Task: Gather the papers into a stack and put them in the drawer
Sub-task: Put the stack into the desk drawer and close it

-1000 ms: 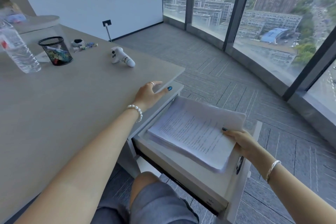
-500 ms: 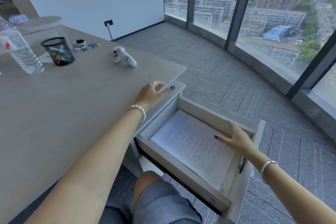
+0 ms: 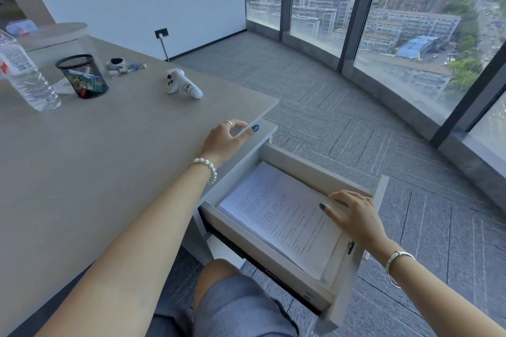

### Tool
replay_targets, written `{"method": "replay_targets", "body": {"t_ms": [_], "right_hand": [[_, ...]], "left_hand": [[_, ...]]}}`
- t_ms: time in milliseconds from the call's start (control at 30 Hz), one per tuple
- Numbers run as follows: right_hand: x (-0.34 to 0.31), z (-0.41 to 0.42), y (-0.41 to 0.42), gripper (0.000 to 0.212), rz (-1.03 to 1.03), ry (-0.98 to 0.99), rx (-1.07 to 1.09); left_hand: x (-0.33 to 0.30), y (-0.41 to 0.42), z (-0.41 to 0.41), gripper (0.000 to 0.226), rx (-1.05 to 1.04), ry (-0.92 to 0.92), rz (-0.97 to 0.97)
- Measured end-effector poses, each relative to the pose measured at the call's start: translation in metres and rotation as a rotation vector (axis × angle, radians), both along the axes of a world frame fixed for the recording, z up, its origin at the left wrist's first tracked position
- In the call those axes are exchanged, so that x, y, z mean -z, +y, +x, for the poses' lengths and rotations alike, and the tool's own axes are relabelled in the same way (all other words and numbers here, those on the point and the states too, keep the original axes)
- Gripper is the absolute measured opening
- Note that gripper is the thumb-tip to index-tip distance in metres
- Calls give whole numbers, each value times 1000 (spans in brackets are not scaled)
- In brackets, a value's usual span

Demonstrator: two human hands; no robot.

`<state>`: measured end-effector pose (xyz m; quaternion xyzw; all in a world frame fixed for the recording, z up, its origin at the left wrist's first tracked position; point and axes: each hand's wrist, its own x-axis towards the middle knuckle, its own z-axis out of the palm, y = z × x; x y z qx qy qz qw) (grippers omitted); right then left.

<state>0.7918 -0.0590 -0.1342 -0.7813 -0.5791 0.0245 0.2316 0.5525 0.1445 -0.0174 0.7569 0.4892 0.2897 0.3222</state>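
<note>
A stack of printed white papers (image 3: 276,216) lies flat inside the pulled-out grey drawer (image 3: 262,252) at the desk's right end. My right hand (image 3: 353,216) hovers over the stack's far right corner with fingers spread, its fingertips near the drawer's back wall; it holds nothing. My left hand (image 3: 224,139) rests on the corner of the desk top (image 3: 109,159), fingers curled over the edge.
On the desk stand a water bottle (image 3: 24,74), a black mesh pen cup (image 3: 82,75), a white controller (image 3: 183,86) and small clutter (image 3: 123,65). Grey carpet and tall windows lie to the right. My knee (image 3: 216,279) sits below the drawer.
The stack went from resting tilted on the drawer's rim in my right hand to lying flat inside. My right hand let go and now hovers over it. The left hand stayed put.
</note>
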Motion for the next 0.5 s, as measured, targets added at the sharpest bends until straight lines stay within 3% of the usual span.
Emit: {"method": "replay_targets", "body": {"t_ms": [167,367,500], "right_hand": [[-7,-34,47,38,64,95,-26],[-18,-54,83,37,-9,49,-234],[-19,-41,74,53,-3,61,-221]], "left_hand": [[1,0,1,40,-7,-16,-3],[-2,2,-5,31,23,-62,-49],[-1,5,-4,30,3,-79,-65]]}}
